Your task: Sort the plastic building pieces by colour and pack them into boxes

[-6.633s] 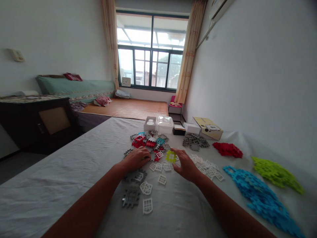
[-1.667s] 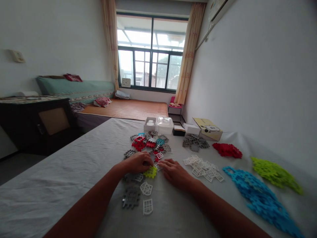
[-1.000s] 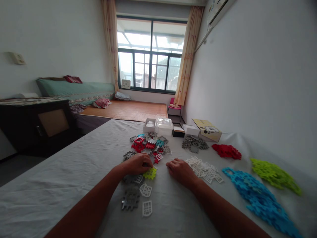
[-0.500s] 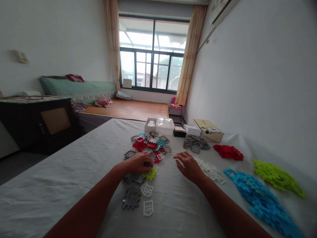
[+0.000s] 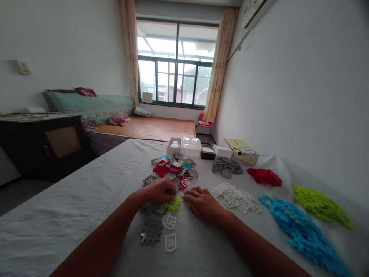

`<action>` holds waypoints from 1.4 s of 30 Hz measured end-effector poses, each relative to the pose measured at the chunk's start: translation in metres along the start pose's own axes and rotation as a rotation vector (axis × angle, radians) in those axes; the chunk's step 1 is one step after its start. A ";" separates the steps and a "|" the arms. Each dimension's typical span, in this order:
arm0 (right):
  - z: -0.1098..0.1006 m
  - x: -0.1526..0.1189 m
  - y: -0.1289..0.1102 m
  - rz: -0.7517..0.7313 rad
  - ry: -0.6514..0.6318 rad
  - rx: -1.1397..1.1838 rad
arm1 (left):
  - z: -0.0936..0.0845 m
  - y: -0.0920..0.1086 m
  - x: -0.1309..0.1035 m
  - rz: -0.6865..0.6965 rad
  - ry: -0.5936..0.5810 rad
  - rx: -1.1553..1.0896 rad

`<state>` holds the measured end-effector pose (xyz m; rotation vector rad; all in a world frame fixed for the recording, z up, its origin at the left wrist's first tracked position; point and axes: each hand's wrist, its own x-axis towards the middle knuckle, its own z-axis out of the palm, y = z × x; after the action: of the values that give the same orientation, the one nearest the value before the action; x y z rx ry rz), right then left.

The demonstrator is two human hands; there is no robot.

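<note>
My left hand (image 5: 161,190) is curled over the near edge of a mixed pile (image 5: 175,166) of gear-edged pieces; what its fingers hold, if anything, is hidden. A lime green piece (image 5: 172,204) lies just below its fingers. My right hand (image 5: 200,202) rests with fingers extended on the cloth, its fingertips at a small white lattice piece (image 5: 180,195). Nearer to me lie two white window-like pieces (image 5: 169,222) (image 5: 170,243) and a grey square piece (image 5: 151,232). Right of my right hand is a heap of white lattice pieces (image 5: 236,197).
Grey (image 5: 227,167), red (image 5: 264,176), lime green (image 5: 321,204) and blue (image 5: 302,231) heaps lie to the right. Along the far edge of the white-clothed table (image 5: 86,192) stand a clear container (image 5: 191,146), small boxes (image 5: 208,152) and a yellow box (image 5: 241,151).
My right hand has moved left, from beside the white heap to the small white piece near my left hand. My left hand stays curled at the pile.
</note>
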<state>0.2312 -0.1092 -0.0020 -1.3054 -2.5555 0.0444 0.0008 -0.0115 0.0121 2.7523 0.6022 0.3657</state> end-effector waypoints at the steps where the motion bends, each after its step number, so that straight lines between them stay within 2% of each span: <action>1: -0.001 -0.001 0.001 0.011 0.009 -0.019 | 0.000 0.000 0.000 0.000 -0.001 0.000; 8: -0.005 0.001 0.011 0.127 -0.010 -0.072 | 0.001 -0.001 -0.001 0.000 0.000 0.007; 13: -0.002 0.003 0.010 0.116 -0.025 -0.135 | 0.001 0.001 0.000 0.000 0.010 0.015; 16: -0.002 0.003 0.012 0.163 -0.005 -0.206 | 0.001 0.001 0.000 0.016 0.018 0.023; 22: -0.020 -0.010 0.041 0.407 0.158 -0.274 | 0.003 -0.002 -0.001 0.034 0.027 0.037; 26: -0.028 -0.021 0.062 0.496 0.151 -0.308 | 0.005 -0.006 -0.001 0.034 0.040 0.042; 28: -0.026 -0.021 0.064 0.470 0.194 -0.292 | 0.006 -0.006 -0.001 0.042 0.041 0.042; 31: -0.015 -0.012 0.054 0.356 0.247 -0.188 | 0.005 -0.005 0.000 0.051 0.031 0.043; 35: 0.004 0.003 0.031 0.182 0.109 -0.054 | 0.004 -0.003 0.001 0.042 0.028 0.041; 38: 0.012 0.006 0.022 0.146 -0.015 -0.018 | 0.005 -0.003 0.001 0.025 0.033 0.040; 42: 0.008 0.003 0.020 0.132 0.004 -0.025 | 0.005 -0.003 0.001 0.022 0.026 0.049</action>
<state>0.2432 -0.0946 -0.0121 -1.4804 -2.4706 0.0355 0.0025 -0.0094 0.0066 2.8071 0.5948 0.3981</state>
